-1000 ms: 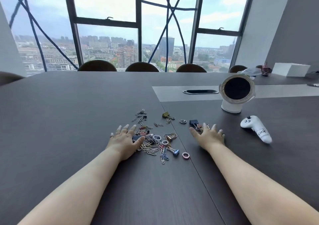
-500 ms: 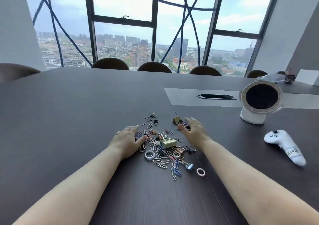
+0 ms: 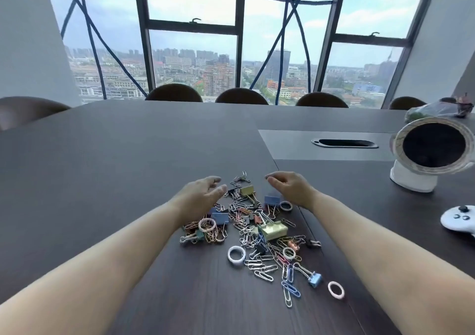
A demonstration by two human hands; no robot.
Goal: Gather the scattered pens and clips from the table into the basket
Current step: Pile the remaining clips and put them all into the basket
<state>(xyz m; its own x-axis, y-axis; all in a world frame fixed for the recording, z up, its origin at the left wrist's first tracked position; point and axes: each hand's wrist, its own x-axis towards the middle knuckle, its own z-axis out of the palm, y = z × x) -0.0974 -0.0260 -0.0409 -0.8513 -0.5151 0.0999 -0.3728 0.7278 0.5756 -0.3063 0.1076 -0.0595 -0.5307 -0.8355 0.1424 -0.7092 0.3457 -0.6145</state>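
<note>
A heap of paper clips, binder clips and small rings [image 3: 253, 234] lies on the dark table [image 3: 115, 170] in front of me. My left hand [image 3: 199, 196] rests at the heap's far left edge, fingers curved and apart, holding nothing. At the far right edge is my right hand [image 3: 290, 188], fingers curled inward and empty. A yellow binder clip [image 3: 273, 230] sits in the middle of the heap. One pink ring [image 3: 336, 290] lies apart at the near right. No pens are visible. A round white container with a dark opening [image 3: 431, 149] stands tilted at the right.
A white game-style controller [image 3: 458, 221] lies at the right edge. A cable slot [image 3: 344, 143] is set in a grey panel behind the hands. Chair backs [image 3: 241, 95] line the table's far side under the windows. A wrapped bundle [image 3: 437, 108] sits far right.
Both hands have swept inward and pushed the spread clips together into a tighter heap. The view has shifted left and closer, so the container and controller now sit at the right edge.
</note>
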